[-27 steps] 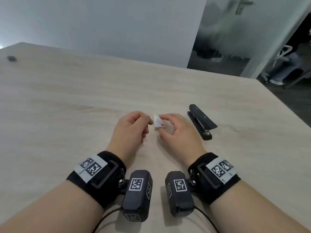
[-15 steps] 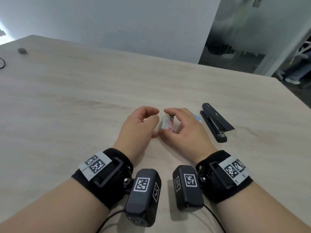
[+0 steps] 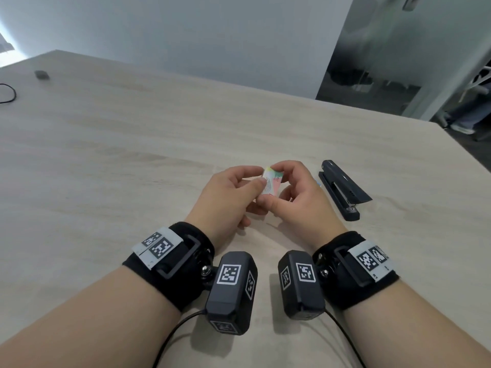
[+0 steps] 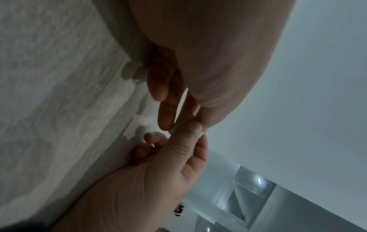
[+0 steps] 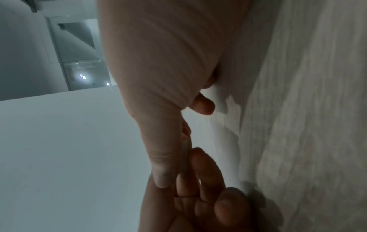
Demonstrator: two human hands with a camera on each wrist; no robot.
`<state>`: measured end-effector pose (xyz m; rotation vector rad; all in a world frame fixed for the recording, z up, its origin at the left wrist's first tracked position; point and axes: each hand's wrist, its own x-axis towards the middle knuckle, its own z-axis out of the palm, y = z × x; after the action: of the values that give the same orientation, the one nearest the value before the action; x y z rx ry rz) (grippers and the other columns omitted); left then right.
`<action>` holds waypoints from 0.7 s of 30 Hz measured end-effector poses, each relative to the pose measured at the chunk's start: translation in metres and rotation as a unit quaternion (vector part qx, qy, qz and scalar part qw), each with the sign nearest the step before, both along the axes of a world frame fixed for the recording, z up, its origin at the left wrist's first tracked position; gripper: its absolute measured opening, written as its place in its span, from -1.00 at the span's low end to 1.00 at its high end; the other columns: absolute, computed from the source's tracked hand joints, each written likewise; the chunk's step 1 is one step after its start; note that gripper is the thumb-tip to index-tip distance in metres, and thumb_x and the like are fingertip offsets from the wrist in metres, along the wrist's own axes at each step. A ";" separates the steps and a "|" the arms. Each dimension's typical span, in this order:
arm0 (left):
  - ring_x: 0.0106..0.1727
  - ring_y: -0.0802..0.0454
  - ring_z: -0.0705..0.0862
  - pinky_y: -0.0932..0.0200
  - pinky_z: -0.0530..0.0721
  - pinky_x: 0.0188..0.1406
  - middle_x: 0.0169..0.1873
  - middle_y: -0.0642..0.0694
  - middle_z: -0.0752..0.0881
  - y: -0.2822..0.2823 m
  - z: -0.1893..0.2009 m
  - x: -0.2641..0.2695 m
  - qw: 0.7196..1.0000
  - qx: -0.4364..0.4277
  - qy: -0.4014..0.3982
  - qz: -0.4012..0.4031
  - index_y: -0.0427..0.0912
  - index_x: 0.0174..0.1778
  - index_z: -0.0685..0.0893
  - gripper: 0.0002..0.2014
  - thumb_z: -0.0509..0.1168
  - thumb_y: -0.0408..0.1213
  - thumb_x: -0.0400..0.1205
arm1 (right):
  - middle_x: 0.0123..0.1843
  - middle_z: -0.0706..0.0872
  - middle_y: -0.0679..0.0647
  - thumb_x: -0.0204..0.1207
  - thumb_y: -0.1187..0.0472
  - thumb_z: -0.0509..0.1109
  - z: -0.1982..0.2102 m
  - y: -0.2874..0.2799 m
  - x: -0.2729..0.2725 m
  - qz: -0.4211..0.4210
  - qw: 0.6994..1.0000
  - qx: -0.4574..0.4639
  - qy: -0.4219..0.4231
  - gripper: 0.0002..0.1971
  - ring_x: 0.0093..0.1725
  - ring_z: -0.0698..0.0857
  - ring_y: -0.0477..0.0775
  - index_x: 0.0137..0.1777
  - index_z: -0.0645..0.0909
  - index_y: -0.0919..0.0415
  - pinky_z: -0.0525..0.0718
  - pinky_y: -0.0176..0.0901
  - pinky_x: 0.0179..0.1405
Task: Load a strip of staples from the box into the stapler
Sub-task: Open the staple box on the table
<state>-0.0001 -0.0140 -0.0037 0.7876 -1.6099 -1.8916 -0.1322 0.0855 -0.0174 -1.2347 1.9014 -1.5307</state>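
Observation:
A small white staple box (image 3: 273, 179) with red and green print is held up just above the table between both hands, its flat face turned toward me. My right hand (image 3: 279, 188) grips it with the forefinger on its top edge and the thumb under it. My left hand (image 3: 259, 177) pinches its left edge, thumb on the face. In the wrist views the staple box (image 4: 183, 115) (image 5: 185, 150) shows only as a thin edge between the fingers. The black stapler (image 3: 342, 189) lies shut on the table, just right of my right hand.
A small blue and white scrap (image 3: 318, 182) peeks out between my right hand and the stapler. A dark small object (image 3: 41, 74) and a black cable (image 3: 9, 95) lie at the far left. The table's edge (image 3: 467, 166) runs close on the right.
The right hand has raised the box and turned its face toward me. The left hand, earlier beside it, now pinches its left edge. The stapler has not moved.

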 end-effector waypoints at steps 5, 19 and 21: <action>-0.28 0.03 0.81 0.11 0.56 -0.53 -0.29 -0.01 0.87 0.004 0.000 0.001 1.000 0.005 0.002 -0.014 -0.06 0.29 0.75 -0.77 0.41 -0.27 0.71 | -0.19 0.69 0.18 0.43 0.01 0.59 0.001 0.000 -0.008 0.000 0.997 -0.030 -0.069 -0.73 -0.37 0.64 0.19 0.05 0.60 -0.07 0.62 0.02 -0.29; -0.46 0.14 0.73 0.17 0.51 -0.54 -0.37 0.02 0.81 0.006 0.004 0.004 0.995 -0.062 -0.033 -0.072 0.02 0.31 0.71 -0.73 0.39 -0.29 0.70 | -0.41 0.62 0.07 0.44 -0.05 0.60 -0.001 -0.003 -0.012 0.005 0.989 -0.068 -0.134 -0.75 -0.27 0.55 0.30 -0.22 0.73 0.11 0.55 0.30 -0.11; -0.53 0.16 0.62 0.14 0.48 -0.52 -0.40 -0.04 0.75 0.007 0.003 0.005 0.994 -0.068 -0.028 -0.084 0.06 0.34 0.71 -0.67 0.41 -0.32 0.68 | -0.34 0.64 0.14 0.40 -0.14 0.64 -0.001 -0.004 -0.012 0.012 0.989 -0.060 -0.137 -0.68 -0.22 0.56 0.30 -0.22 0.75 0.11 0.56 0.31 -0.09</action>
<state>0.0045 -0.0070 -0.0005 0.6728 -1.8701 -1.8639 -0.1437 0.0818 -0.0184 -1.0294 1.6344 -1.7236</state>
